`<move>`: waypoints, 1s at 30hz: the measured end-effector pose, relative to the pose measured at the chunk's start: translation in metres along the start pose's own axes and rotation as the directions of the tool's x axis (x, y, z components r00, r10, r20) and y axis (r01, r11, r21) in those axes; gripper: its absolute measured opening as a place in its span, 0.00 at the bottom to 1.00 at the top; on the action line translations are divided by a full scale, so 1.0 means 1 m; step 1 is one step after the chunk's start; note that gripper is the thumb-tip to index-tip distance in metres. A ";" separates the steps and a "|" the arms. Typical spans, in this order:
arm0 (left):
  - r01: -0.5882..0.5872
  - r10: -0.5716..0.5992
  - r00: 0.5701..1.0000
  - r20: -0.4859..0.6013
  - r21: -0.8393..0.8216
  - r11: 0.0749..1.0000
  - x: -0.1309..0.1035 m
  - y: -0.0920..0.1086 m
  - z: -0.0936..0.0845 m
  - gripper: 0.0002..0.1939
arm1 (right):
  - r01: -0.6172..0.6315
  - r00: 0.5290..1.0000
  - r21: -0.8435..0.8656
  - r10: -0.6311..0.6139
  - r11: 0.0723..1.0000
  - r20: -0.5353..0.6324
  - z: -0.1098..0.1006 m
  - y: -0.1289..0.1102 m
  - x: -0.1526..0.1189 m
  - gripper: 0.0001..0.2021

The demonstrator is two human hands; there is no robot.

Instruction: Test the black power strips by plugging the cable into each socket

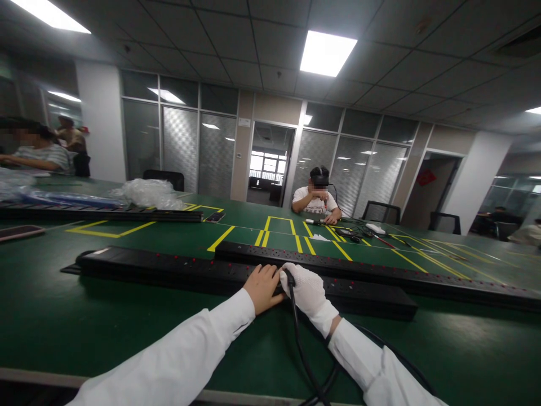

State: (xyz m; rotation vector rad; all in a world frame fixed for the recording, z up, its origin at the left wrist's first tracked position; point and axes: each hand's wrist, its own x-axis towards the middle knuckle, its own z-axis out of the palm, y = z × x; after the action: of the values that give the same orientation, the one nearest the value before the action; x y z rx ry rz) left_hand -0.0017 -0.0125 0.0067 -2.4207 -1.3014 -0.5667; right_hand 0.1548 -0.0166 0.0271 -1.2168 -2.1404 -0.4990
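Observation:
A long black power strip with small red-marked sockets lies across the table before me. My left hand is bare and grips the strip near its middle, fingers over the top and thumb on the near side. Right beside it, my right hand wears a white glove and is closed on a black plug, held against the strip's top. Whether the plug's pins are inside a socket is hidden by the glove. From the plug a black cable hangs toward me and loops under my right forearm.
Behind lies a second black power strip, reaching far right. Clear plastic wrap and more black strips are at left, with phones nearby. Yellow tape marks the green table. A person sits opposite.

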 end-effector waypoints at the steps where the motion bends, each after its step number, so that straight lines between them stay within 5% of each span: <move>1: 0.000 0.000 1.000 0.001 -0.001 1.000 0.000 0.000 0.000 0.30 | -0.001 1.000 -0.007 0.001 1.000 -0.002 0.000 0.000 0.000 0.15; 17: 0.004 -0.004 1.000 0.000 0.004 1.000 0.000 0.001 -0.001 0.30 | 0.032 0.996 -0.093 -0.024 0.995 0.092 -0.006 0.001 0.005 0.16; 30: 0.011 -0.011 1.000 0.015 -0.003 1.000 0.000 0.001 -0.002 0.28 | -0.070 0.990 -0.115 0.083 0.991 0.111 -0.001 0.004 0.012 0.15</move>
State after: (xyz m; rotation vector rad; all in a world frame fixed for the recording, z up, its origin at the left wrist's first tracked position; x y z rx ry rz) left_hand -0.0011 -0.0140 0.0083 -2.4262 -1.3213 -0.5555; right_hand 0.1544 -0.0074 0.0359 -1.4149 -2.1770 -0.5319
